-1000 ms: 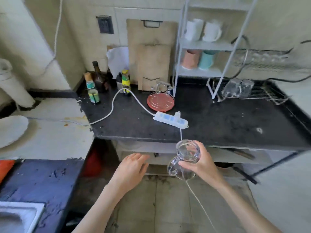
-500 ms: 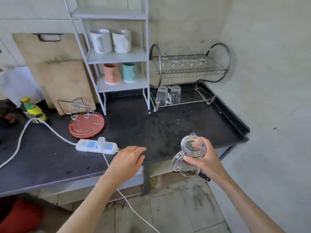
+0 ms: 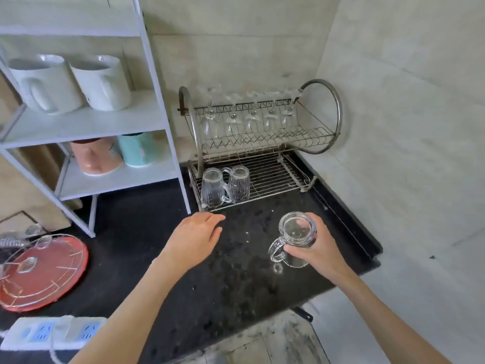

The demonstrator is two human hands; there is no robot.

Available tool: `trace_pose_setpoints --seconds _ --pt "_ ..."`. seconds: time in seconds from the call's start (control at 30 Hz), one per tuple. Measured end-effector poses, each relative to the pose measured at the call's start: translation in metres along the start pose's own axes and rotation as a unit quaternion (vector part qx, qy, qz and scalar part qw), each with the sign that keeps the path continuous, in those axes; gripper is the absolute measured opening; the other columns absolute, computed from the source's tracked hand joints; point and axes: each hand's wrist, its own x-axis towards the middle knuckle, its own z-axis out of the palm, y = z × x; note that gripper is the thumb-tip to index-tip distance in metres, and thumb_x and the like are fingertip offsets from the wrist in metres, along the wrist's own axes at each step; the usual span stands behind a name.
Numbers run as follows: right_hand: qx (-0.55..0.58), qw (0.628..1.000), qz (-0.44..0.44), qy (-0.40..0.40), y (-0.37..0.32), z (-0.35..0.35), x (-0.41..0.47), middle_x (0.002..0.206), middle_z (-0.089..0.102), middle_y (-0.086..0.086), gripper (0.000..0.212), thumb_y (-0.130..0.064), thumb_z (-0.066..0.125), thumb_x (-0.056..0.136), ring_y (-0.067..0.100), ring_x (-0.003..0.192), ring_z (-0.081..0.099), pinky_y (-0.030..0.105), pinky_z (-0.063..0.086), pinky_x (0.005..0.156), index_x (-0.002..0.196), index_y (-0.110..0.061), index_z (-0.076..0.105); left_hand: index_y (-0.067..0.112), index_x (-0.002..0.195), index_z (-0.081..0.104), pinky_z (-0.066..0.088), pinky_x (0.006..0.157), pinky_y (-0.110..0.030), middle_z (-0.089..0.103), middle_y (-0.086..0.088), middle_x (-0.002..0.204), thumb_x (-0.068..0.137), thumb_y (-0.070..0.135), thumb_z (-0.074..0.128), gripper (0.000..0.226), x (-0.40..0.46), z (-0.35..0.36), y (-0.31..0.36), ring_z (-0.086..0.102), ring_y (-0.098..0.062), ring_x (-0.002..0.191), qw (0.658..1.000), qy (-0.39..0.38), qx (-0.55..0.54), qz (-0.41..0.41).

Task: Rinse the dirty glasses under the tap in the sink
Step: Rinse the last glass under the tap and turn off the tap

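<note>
Black speckled surface (image 3: pixel 147 261) fills the corner of a pale-walled kitchen. Nearest, a white power strip (image 3: pixel 49 333) lies at its front left edge, with a red round tray (image 3: pixel 44 274) carrying a wire frame just behind. Over the surface, the right hand (image 3: pixel 319 249) grips a clear glass mug (image 3: pixel 294 239) around its body, mouth up, handle pointing left. The left hand (image 3: pixel 195 239) hovers palm down with fingers relaxed, holding nothing. Farther back, two glass mugs (image 3: pixel 225 186) stand upside down on the lower tier of a metal dish rack (image 3: pixel 286 174), wine glasses (image 3: pixel 246 119) hanging above. Left, a white shelf unit (image 3: pixel 86 119) holds four mugs
</note>
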Motion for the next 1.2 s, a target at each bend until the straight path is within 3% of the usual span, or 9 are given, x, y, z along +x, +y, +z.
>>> trace_pose_setpoints --seconds 0.1,0.27,0.4,0.57,0.73,0.87,0.97,1.1,1.2 --pt "0.009 1.000 -0.002 -0.016 0.004 -0.006 0.051 0.119 0.054 -0.009 0.078 -0.024 0.086 0.062 0.007 0.111 0.053 0.026 0.043 0.097 0.127 -0.027 0.042 0.019 0.135 0.047 0.038 0.099 -0.032 0.055 0.000 0.130 0.098 0.026 0.040 0.038 0.033 0.005 0.000 0.049 -0.019 0.121 1.000 -0.021 -0.005 -0.002" --pt "0.019 0.998 -0.026 -0.059 0.007 -0.008 0.131 0.121 0.042 -0.006 0.071 -0.015 0.084 0.065 0.008 0.112 0.046 0.020 0.036 0.094 0.114 -0.040 0.039 0.020 0.129 0.054 0.043 0.095 -0.032 0.059 0.002 0.125 0.097 0.024 0.044 0.034 0.070 0.013 -0.013 0.053 -0.018 0.117 0.999 0.000 -0.010 -0.035" --pt "0.017 0.994 -0.032 -0.105 0.014 -0.007 0.192 0.127 0.041 -0.007 0.084 -0.020 0.084 0.067 0.010 0.121 0.042 0.028 0.035 0.104 0.136 -0.021 0.036 0.016 0.120 0.062 0.049 0.084 -0.035 0.066 -0.002 0.113 0.093 0.020 0.052 0.028 0.080 0.025 -0.018 0.062 -0.024 0.103 0.997 0.021 0.014 -0.076" --pt "0.004 0.987 -0.042 -0.157 0.017 -0.005 0.250 0.136 0.044 -0.001 0.091 -0.028 0.084 0.066 0.014 0.126 0.042 0.036 0.033 0.109 0.141 -0.017 0.033 0.015 0.119 0.062 0.049 0.084 -0.037 0.066 -0.003 0.113 0.091 0.018 0.055 0.029 0.081 0.042 -0.008 0.061 -0.026 0.106 0.986 0.030 0.024 -0.161" --pt "0.026 0.978 -0.045 -0.201 0.015 0.008 0.273 0.121 0.050 -0.006 0.072 -0.017 0.082 0.069 0.010 0.115 0.048 0.022 0.031 0.094 0.126 -0.023 0.039 0.016 0.108 0.068 0.054 0.071 -0.033 0.071 0.002 0.096 0.085 0.019 0.055 0.026 0.084 0.044 0.001 0.068 -0.022 0.088 0.976 0.063 0.065 -0.198" --pt "0.039 0.976 -0.034 -0.210 0.018 0.019 0.278 0.112 0.048 -0.011 0.072 -0.011 0.080 0.072 0.006 0.105 0.047 0.014 0.031 0.089 0.129 -0.021 0.038 0.017 0.111 0.067 0.053 0.074 -0.033 0.070 0.003 0.101 0.086 0.014 0.063 0.025 0.082 0.043 0.007 0.066 -0.022 0.093 0.971 0.076 0.054 -0.219" --pt "0.031 0.975 -0.029 -0.216 0.018 0.022 0.284 0.100 0.049 -0.020 0.060 -0.009 0.079 0.072 -0.006 0.090 0.049 0.002 0.034 0.073 0.118 -0.021 0.041 0.016 0.107 0.067 0.053 0.073 -0.032 0.070 0.004 0.098 0.087 0.017 0.054 0.024 0.081 0.041 0.007 0.066 -0.021 0.091 0.969 0.104 0.062 -0.217" --pt "0.030 0.975 0.009 -0.219 0.023 0.021 0.291 0.114 0.055 -0.011 0.064 -0.014 0.079 0.073 0.003 0.106 0.053 0.022 0.035 0.096 0.125 -0.016 0.041 0.015 0.102 0.069 0.054 0.075 -0.031 0.069 0.005 0.095 0.089 0.025 0.037 0.036 0.081 0.030 0.010 0.066 -0.018 0.090 0.968 0.146 0.064 -0.192" --pt "0.022 0.972 0.028 -0.232 0.014 0.015 0.285 0.131 0.049 -0.002 0.080 -0.015 0.076 0.077 0.011 0.120 0.046 0.024 0.031 0.101 0.140 -0.016 0.027 0.012 0.097 0.069 0.052 0.072 -0.029 0.067 0.002 0.092 0.089 0.021 0.039 0.032 0.084 0.013 0.014 0.063 -0.018 0.086 0.959 0.222 0.081 -0.159"
